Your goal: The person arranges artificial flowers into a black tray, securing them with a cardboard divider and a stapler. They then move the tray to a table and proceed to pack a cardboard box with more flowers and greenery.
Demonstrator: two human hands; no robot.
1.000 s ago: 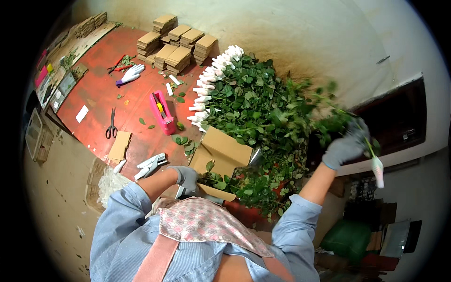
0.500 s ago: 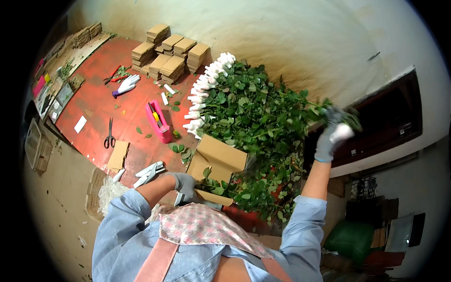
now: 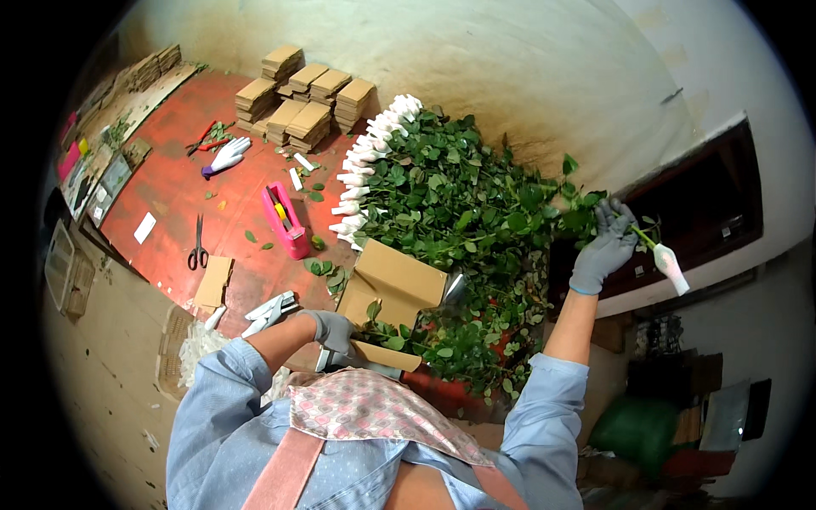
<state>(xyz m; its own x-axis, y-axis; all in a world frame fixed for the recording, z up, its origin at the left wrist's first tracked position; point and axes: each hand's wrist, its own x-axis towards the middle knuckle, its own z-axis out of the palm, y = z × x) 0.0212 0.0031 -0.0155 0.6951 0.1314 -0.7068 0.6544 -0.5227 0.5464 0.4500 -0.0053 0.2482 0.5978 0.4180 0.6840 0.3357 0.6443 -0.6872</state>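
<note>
My right hand [image 3: 605, 246], in a grey glove, is raised at the right and holds a green flower stem [image 3: 642, 235] whose bud is wrapped in a white sleeve [image 3: 670, 267]. My left hand [image 3: 333, 330], also gloved, rests low by the edge of a cardboard sheet [image 3: 389, 287] and grips a small tool I cannot make out. Between the hands lies a big heap of leafy stems [image 3: 463, 212] with a row of white-wrapped buds [image 3: 367, 161] along its left side.
On the red table [image 3: 174, 204] lie a pink tape dispenser [image 3: 285, 219], scissors [image 3: 198, 244], a white glove [image 3: 226, 155], red clippers [image 3: 204, 136] and loose leaves. Stacks of folded cardboard [image 3: 299, 98] stand at the far edge. A dark opening [image 3: 705, 208] is at the right.
My right hand swung the wrapped stem in toward the heap, then lifted it back out to the right. My left hand stayed by the cardboard.
</note>
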